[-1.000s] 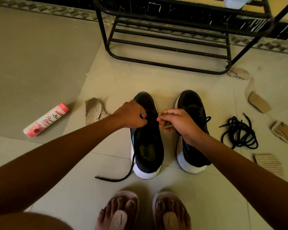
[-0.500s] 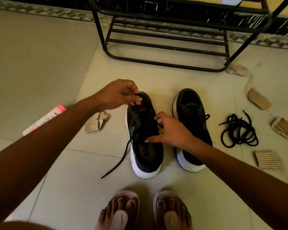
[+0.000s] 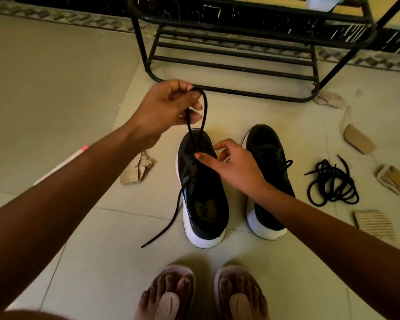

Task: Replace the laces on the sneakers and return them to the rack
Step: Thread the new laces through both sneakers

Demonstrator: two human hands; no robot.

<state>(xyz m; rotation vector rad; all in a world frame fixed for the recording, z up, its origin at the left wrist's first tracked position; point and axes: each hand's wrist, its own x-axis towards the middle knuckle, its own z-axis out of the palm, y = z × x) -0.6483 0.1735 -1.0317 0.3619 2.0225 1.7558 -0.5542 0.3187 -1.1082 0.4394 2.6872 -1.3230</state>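
Floor (image 3: 56,88) of pale tile fills the far left, and a thin strip of a pink-and-white tube (image 3: 82,149) shows at the edge of the left forearm, the rest hidden behind the arm. Just right of it lies a torn cardboard scrap (image 3: 136,169). The left hand (image 3: 166,107) is lifted above the shoes, with thumb and forefinger pinching the top of a loop of black lace (image 3: 205,109). Both strands of the loop drop to the front eyelets of the left sneaker (image 3: 203,204), and a free end trails out of that shoe's left side onto the tile. This sneaker, black with a white sole, stands on the floor with its toe toward the rack (image 3: 252,94), a black metal frame well beyond it. The right hand (image 3: 236,167) sits between the two shoes, fingers loosely curled, thumb and forefinger apart, the forefinger tip touching the left sneaker's upper where the lace goes in; it grips nothing that shows. The right sneaker (image 3: 263,144) stands just beside its mate, partly under the right wrist, with a lace in place. Further right a coil of black laces (image 3: 333,183) lies on the tile. Cardboard pieces (image 3: 358,139) are scattered around the coil and beyond it. Two sandalled feet (image 3: 169,294) stand at the bottom edge, near the sneakers' heels
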